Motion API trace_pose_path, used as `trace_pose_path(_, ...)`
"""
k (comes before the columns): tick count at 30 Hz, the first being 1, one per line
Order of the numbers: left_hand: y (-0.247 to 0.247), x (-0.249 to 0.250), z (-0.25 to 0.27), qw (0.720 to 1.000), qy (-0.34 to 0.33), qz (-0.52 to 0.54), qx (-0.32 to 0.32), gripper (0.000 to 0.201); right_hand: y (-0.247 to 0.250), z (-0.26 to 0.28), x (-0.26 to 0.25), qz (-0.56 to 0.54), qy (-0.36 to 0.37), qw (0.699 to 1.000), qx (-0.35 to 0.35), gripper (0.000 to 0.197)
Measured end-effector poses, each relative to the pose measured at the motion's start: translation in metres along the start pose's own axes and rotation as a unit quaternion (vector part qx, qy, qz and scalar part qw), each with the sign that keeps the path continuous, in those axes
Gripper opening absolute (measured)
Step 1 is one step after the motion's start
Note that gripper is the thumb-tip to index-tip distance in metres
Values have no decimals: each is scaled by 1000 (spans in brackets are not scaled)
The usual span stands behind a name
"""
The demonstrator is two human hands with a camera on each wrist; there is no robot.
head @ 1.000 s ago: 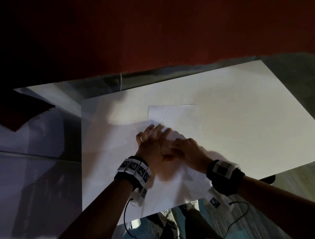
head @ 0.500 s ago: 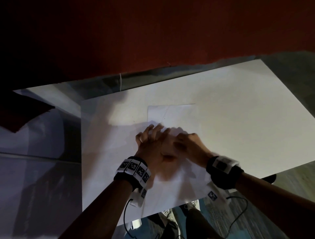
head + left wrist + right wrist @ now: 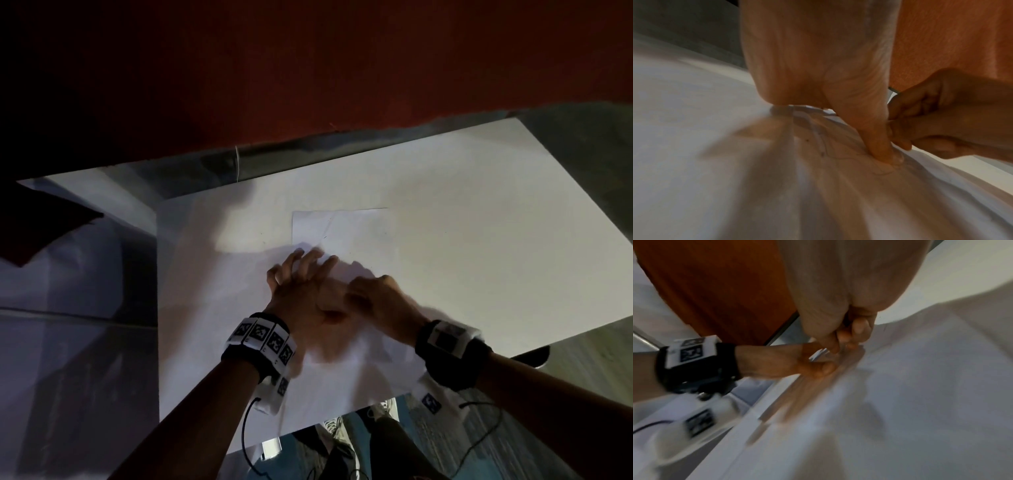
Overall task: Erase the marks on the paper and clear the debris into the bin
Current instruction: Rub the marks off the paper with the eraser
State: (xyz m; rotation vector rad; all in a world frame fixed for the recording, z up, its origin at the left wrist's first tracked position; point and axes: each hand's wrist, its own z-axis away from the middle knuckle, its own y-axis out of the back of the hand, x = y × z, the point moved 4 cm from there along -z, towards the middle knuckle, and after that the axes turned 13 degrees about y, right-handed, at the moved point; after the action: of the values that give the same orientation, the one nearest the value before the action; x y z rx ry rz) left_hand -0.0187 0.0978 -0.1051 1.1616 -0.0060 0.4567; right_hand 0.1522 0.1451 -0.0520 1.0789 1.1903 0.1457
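Note:
A white sheet of paper (image 3: 342,229) lies on the white table (image 3: 479,222). My left hand (image 3: 301,270) presses flat on the sheet's near part with its fingers spread, and its thumb (image 3: 875,138) bears down on the creased paper (image 3: 838,186) beside faint pencil marks (image 3: 879,172). Right next to that thumb my right hand (image 3: 370,291) is curled, blurred by motion. Its fingertips (image 3: 846,340) pinch a small eraser against the paper, and the eraser is almost wholly hidden by them. No bin is in view.
A red wall (image 3: 308,68) rises just behind the table's far edge. The table's near edge (image 3: 308,425) runs just behind my wrists, with floor and cables below. A dark object (image 3: 534,356) pokes out under the right edge.
My right hand has slid a little left and away, closer to the left thumb, and is blurred from rubbing. The left hand and the paper have stayed put.

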Motion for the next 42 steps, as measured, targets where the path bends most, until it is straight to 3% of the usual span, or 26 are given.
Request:
trace_pose_path(3,0,-1,-1,1000,-1,-1,-20,120,15,-6,19,-17,-59,995,83,27)
trace_pose_path(4,0,-1,-1,1000,0,0,-14,120,10,-4,13,-34,-66,994,83,25)
trace_pose_path(7,1,1,2,1000,5,-4,2,119,-3,1,-7,-47,7,997,55,17)
trace_pose_path(10,5,3,4,1000,-2,3,-19,120,5,-4,15,-31,-47,998,38,9)
trace_pose_path(14,3,1,3,1000,4,-5,-2,121,-11,2,4,28,4,998,-53,12)
trace_pose_path(18,8,5,5,1000,0,-11,-15,118,7,-2,15,15,-46,998,50,18)
trace_pose_path(21,6,3,5,1000,5,-23,-3,117,-7,8,-8,48,26,999,4,17)
trace_pose_path(25,9,4,6,1000,-4,-4,-19,118,18,6,15,-1,-56,993,100,29)
trace_pose_path(27,6,3,5,1000,-2,-7,-13,117,2,10,0,10,-36,999,9,14)
trace_pose_path(29,4,1,3,1000,-1,-6,-10,117,-10,17,-6,33,-6,998,-53,15)
trace_pose_path(33,4,3,3,1000,-4,-12,-19,119,5,5,12,6,-49,998,42,11)
trace_pose_path(37,5,2,3,1000,-1,-19,-2,118,-5,5,-4,8,26,1000,-3,9)
trace_pose_path(39,5,2,2,1000,-7,-13,-9,118,4,-2,9,4,-33,999,16,10)
trace_pose_path(42,3,2,4,1000,2,-18,-4,120,-2,-3,4,-37,-29,997,56,11)
